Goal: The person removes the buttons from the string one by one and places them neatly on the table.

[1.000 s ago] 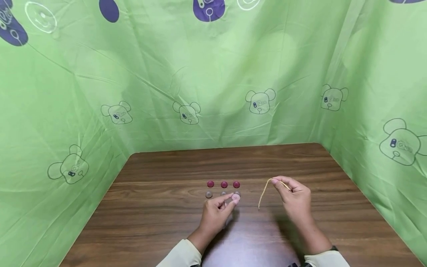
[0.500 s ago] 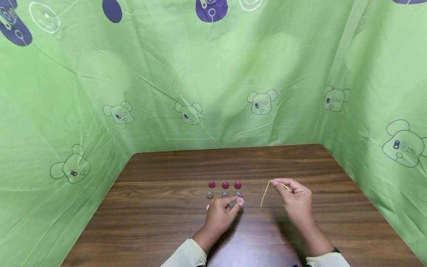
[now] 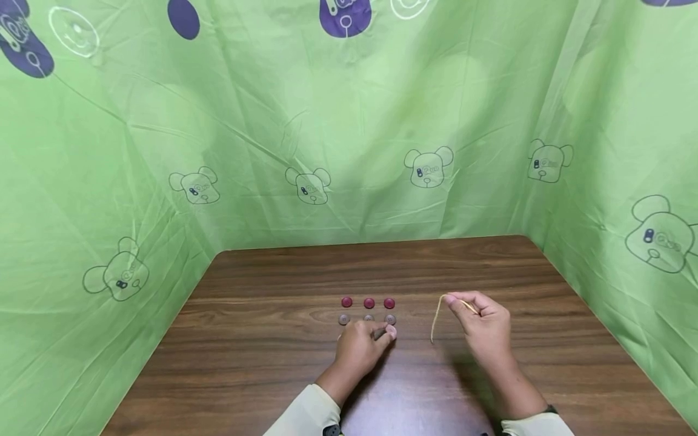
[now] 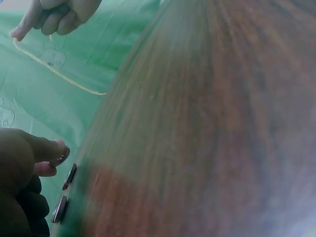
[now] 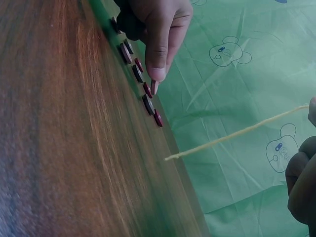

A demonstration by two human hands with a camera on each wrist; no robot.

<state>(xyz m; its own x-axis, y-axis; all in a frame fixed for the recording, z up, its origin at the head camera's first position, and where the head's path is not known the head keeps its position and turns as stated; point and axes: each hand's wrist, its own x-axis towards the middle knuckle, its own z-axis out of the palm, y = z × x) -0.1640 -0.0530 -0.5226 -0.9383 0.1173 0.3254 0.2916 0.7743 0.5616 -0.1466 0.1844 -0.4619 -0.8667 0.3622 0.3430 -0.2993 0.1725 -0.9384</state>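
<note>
Between thumb and index finger, my left hand [image 3: 355,351] pinches a pink button [image 3: 391,332], held just above the table near the buttons' right end. In the right wrist view the button [image 5: 154,87] appears nearly edge-on under the thumb. To the right, my right hand [image 3: 485,324] pinches a yellow string [image 3: 434,323] at a bend, with one length hanging down. The string's loose end [image 5: 170,158] is apart from the button. Three dark red buttons [image 3: 369,303] form a back row, with three greyish brown buttons [image 3: 344,319] in front. My left hand hides what lies beneath it.
The brown wood-grain table [image 3: 262,339] spans the lower half of the head view. A green cloth [image 3: 349,121] printed with bear heads rises behind it and on both sides.
My left hand, with the pink button, has shifted slightly right and toward me, and the button has tilted. My right hand stays nearly still; the string's hanging end has swung right.
</note>
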